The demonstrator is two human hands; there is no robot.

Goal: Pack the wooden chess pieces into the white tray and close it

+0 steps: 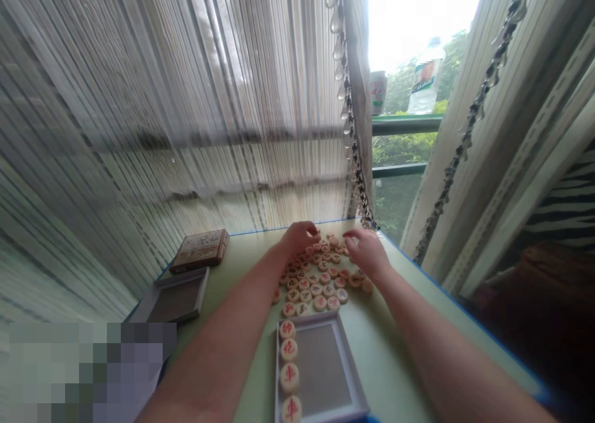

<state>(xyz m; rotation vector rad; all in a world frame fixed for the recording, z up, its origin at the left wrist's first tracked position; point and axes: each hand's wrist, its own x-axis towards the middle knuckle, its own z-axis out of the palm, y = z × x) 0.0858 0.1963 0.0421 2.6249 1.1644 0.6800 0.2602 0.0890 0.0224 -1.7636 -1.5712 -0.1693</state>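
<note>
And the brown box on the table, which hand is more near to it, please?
The left. The left hand is to the right of the brown box, not touching it; the right hand is farther right, beyond some round pieces.

The worktop (376, 342) is pale green with a blue edge. Round, pale pieces (292, 294), marked with red or dark characters, lie on it in a loose, crowded group. The open tray (325, 361) sits flat on the near side of the group. The second tray (174, 300) lies to the left, well apart from the pieces. The brown box (199, 249) rests just beyond the second tray.
</note>
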